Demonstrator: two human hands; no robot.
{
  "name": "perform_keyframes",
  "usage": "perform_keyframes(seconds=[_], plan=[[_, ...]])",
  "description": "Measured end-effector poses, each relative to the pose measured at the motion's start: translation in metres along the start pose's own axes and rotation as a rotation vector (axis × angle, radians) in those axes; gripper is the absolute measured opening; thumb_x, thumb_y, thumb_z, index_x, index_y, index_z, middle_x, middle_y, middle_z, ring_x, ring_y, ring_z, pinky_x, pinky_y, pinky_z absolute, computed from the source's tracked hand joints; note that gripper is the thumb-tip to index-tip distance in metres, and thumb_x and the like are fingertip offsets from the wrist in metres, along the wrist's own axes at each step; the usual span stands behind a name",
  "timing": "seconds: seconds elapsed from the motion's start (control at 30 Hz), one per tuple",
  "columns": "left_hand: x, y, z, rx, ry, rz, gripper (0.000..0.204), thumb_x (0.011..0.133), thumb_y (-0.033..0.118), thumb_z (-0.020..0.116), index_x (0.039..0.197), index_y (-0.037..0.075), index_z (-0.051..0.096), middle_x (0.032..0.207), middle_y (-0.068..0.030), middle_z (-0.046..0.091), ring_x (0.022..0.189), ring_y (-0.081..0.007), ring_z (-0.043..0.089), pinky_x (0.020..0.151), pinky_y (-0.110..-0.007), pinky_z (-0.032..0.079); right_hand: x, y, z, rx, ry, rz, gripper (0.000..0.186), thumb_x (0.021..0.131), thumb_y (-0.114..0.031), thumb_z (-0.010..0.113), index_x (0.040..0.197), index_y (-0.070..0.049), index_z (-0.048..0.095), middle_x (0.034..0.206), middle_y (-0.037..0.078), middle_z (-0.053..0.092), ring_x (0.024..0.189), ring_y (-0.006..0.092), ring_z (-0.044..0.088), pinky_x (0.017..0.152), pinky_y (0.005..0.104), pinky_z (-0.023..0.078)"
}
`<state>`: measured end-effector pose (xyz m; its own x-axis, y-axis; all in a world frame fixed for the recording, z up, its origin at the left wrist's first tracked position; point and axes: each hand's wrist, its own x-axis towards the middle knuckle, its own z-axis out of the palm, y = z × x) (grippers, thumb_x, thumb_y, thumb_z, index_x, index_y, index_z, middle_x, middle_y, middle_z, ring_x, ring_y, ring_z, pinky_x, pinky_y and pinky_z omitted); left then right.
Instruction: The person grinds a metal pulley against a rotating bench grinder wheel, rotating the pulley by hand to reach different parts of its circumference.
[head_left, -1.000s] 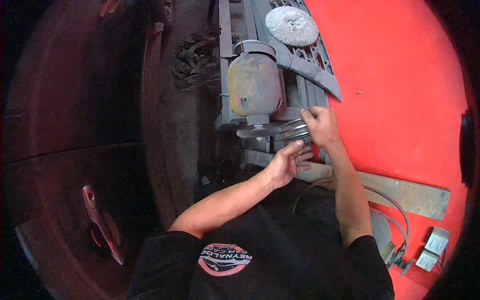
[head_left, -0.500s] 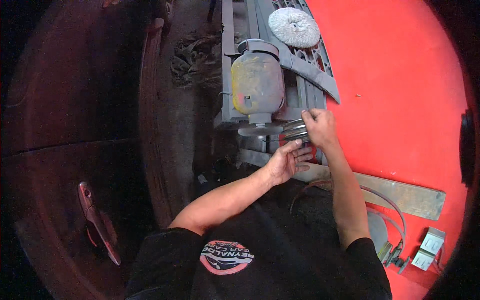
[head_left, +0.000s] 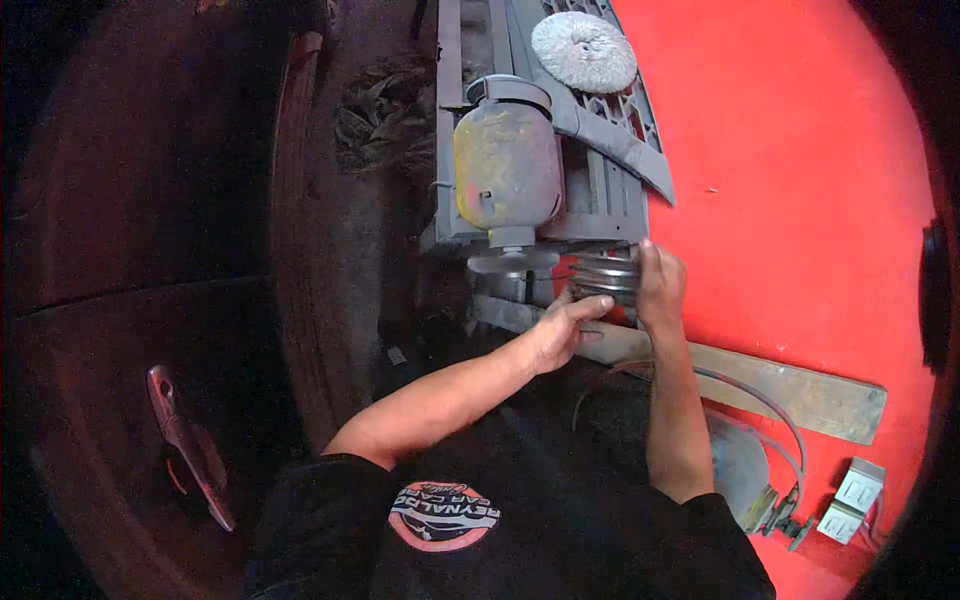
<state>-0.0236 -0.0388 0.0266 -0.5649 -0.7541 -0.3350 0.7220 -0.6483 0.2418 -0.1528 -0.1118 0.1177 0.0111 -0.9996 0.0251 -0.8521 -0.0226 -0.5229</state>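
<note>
Between my hands is a shiny, ribbed round metal piece, pulley-like [head_left: 606, 274], with bright bands and dark grooves. My left hand [head_left: 568, 328] holds it from below and the left, thumb along its lower edge, other fingers mostly hidden behind it. On its right side my right hand [head_left: 662, 288] is closed against it with the fingers upright. Just left of the piece is the thin grey wheel [head_left: 513, 262] on the shaft of a bench motor [head_left: 508, 168], whose grey body has worn yellow paint. A small gap separates wheel and piece.
The motor stands on a dusty grey bench frame [head_left: 590, 228]. A white fluffy buffing pad [head_left: 584, 52] lies on it. Below are a wooden board [head_left: 790, 385] and a curved hose [head_left: 760, 392]. A white socket box [head_left: 850, 500] is on the red wall [head_left: 770, 150]. A dark car door [head_left: 150, 330] stands left.
The metal piece has turned and now shows its banded side more squarely. My left hand, open beneath it before, has closed on it. My right hand has shifted lower, with its fingers more upright.
</note>
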Motion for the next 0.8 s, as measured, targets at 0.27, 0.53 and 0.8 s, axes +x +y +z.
perform_keyframes(seconds=[0.27,0.53,0.8], plan=[[0.011,-0.007,-0.009,-0.104,-0.134,-0.027,0.048,0.090,0.031,0.067,0.131,0.012,0.053,0.124,-0.0033,0.062,0.116,-0.0193,0.056,0.091,-0.041,0.048,0.009,0.040,-0.009,0.935,-0.117,0.439,0.039,0.094,-0.038,0.054,0.089,-0.002,0.067,0.082,0.009,0.068,0.075,0.0200,0.064,0.071,0.0348,0.051],[0.014,-0.007,-0.016,-0.168,-0.008,-0.035,0.047,0.091,0.041,0.063,0.130,0.016,0.052,0.123,-0.0036,0.062,0.115,-0.0214,0.055,0.093,-0.044,0.046,0.032,0.086,0.035,0.838,0.014,0.405,0.028,0.090,-0.034,0.057,0.083,-0.008,0.062,0.077,0.007,0.065,0.066,0.0182,0.061,0.063,0.0333,0.050],[0.012,-0.013,-0.026,-0.184,-0.032,-0.034,0.052,0.090,0.044,0.062,0.134,0.019,0.050,0.129,-0.0035,0.061,0.120,-0.0234,0.054,0.097,-0.046,0.041,0.053,0.071,0.026,0.633,-0.195,0.164,0.035,0.089,-0.030,0.057,0.084,0.002,0.070,0.079,0.008,0.064,0.078,0.0188,0.061,0.070,0.0332,0.048]])
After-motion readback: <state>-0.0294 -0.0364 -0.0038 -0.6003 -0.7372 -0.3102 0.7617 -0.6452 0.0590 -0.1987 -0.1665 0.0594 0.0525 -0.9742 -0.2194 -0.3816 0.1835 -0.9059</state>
